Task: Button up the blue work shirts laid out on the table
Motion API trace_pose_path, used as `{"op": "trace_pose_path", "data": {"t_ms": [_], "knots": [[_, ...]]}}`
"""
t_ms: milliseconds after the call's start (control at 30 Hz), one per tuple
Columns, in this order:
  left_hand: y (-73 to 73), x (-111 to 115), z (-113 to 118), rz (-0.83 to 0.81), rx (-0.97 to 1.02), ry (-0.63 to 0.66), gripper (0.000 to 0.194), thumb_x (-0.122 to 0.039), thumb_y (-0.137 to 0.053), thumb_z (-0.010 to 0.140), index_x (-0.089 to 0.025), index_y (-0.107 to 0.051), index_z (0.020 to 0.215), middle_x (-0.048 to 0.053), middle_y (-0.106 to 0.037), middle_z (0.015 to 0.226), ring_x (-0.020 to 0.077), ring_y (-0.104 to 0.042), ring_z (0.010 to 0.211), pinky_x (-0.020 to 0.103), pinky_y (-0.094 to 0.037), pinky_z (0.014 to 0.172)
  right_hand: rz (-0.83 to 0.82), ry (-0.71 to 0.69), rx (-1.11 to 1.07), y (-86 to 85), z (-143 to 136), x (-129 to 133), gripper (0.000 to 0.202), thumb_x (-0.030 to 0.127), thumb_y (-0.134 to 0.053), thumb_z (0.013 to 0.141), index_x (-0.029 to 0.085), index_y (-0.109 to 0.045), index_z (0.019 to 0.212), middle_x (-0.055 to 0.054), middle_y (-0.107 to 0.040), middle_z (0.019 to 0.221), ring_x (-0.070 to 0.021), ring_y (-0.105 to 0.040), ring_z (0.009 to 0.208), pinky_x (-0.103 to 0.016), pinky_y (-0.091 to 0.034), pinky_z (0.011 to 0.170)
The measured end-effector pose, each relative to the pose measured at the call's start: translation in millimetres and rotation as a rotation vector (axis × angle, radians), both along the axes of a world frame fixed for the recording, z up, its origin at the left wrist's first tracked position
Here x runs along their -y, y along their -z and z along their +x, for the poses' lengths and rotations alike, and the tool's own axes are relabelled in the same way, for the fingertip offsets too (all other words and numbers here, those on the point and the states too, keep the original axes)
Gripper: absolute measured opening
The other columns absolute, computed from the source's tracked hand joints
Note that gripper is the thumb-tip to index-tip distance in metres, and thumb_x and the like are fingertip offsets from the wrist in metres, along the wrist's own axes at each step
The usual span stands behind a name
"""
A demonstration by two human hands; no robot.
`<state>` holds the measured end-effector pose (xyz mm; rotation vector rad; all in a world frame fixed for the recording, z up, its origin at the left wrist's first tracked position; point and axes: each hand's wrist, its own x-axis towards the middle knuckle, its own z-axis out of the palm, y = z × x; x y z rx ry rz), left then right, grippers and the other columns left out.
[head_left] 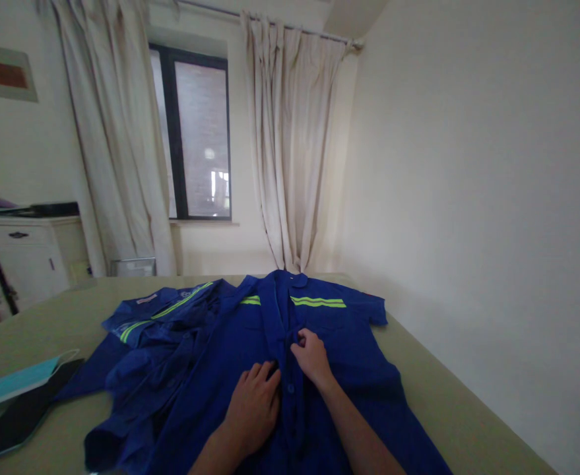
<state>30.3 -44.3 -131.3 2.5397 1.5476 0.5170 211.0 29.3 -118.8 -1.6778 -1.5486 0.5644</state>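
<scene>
Flat before me lay the shirt [349, 349], a blue work shirt of stiff, matte cloth, spread front-up on the table [468, 396] with its collar pointing away toward the curtains [290, 152]. Two bright yellow-green stripes crossed its chest, and a row of dark buttons ran down the middle strip. Its short right sleeve stuck out square toward the wall [492, 198].

Beside it on my left lay a second shirt [156, 330] of the same blue, rumpled into soft folds, its edge overlapping the first. The tabletop was smooth and pale olive; it had bare room on the right up to its edge, close along the wall, and more room beyond the rumpled heap on the left. Near that left edge sat a light blue mask [17, 382] resting partly on a flat black tablet [22, 415].

My left hand [255, 406] lay palm-down on the cloth just left of the button strip, fingers loosely spread and released, pressing rather than gripping. My right hand [312, 359] sat slightly farther up, fingers curled in and pinching the strip at a button. The two hands were close together, nearly touching.
</scene>
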Motion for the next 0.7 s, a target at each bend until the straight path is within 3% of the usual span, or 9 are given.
{"op": "trace_pose_path", "data": {"t_ms": [133, 267, 367, 500, 600, 700], "knots": [[-17.8, -23, -11, -0.106, 0.012, -0.020, 0.038, -0.030, -0.052, 0.089, -0.027, -0.067, 0.123, 0.010, -0.069, 0.129, 0.0298, -0.062, 0.121, 0.043, -0.046, 0.104, 0.043, -0.045, -0.402, 13.0, 6, 1, 0.014, 0.027, -0.056, 0.068, 0.020, -0.066, 0.075, -0.001, -0.064, 0.064, -0.0196, -0.060, 0.063, -0.028, -0.044, 0.061], [-32.8, -74, 5, -0.145, 0.011, -0.202, 0.043, -0.030, -0.033, 0.098, -0.017, -0.071, 0.112, 0.018, -0.072, 0.119, 0.0325, -0.066, 0.113, 0.048, -0.050, 0.097, 0.091, -0.029, -0.651, 19.8, 18, -2, 0.023, 0.042, -0.048, 0.071, 0.022, -0.061, 0.073, 0.000, -0.061, 0.065, -0.0197, -0.058, 0.063, -0.029, -0.048, 0.059], [-26.9, -97, 38, -0.100, 0.030, -0.188, 0.050, -0.027, -0.032, 0.097, -0.008, -0.059, 0.135, 0.025, -0.056, 0.144, 0.0367, -0.053, 0.133, 0.055, -0.044, 0.105, 0.128, -0.035, -0.710, 21.4, 24, -6, 0.034, 0.048, -0.048, 0.070, 0.022, -0.063, 0.084, -0.001, -0.063, 0.071, -0.0210, -0.061, 0.066, -0.031, -0.051, 0.061], [-7.1, -101, 75, -0.072, 0.036, 0.045, 0.057, -0.029, -0.050, 0.091, -0.023, -0.051, 0.147, 0.010, -0.045, 0.159, 0.0272, -0.037, 0.148, 0.045, -0.027, 0.122, 0.155, -0.081, -0.744, 25.9, 30, -9, 0.040, 0.045, -0.051, 0.072, 0.021, -0.069, 0.099, -0.002, -0.068, 0.073, -0.0239, -0.065, 0.068, -0.033, -0.053, 0.061], [1.0, -101, 80, -0.060, 0.029, 0.139, 0.054, -0.032, -0.050, 0.093, -0.029, -0.052, 0.146, 0.006, -0.045, 0.159, 0.0270, -0.036, 0.149, 0.048, -0.024, 0.123, 0.150, -0.065, -0.734, 28.7, 35, -8, 0.041, 0.041, -0.057, 0.070, 0.022, -0.070, 0.104, -0.002, -0.070, 0.075, -0.0257, -0.067, 0.072, -0.034, -0.054, 0.063], [0.7, -104, 75, -0.037, 0.030, 0.128, 0.051, -0.034, -0.040, 0.099, -0.024, -0.048, 0.149, 0.008, -0.048, 0.157, 0.0249, -0.038, 0.148, 0.045, -0.026, 0.122, 0.144, -0.051, -0.760, 27.4, 35, -6, 0.047, 0.038, -0.056, 0.070, 0.022, -0.067, 0.113, -0.003, -0.073, 0.086, -0.0256, -0.069, 0.078, -0.034, -0.056, 0.067]]}}
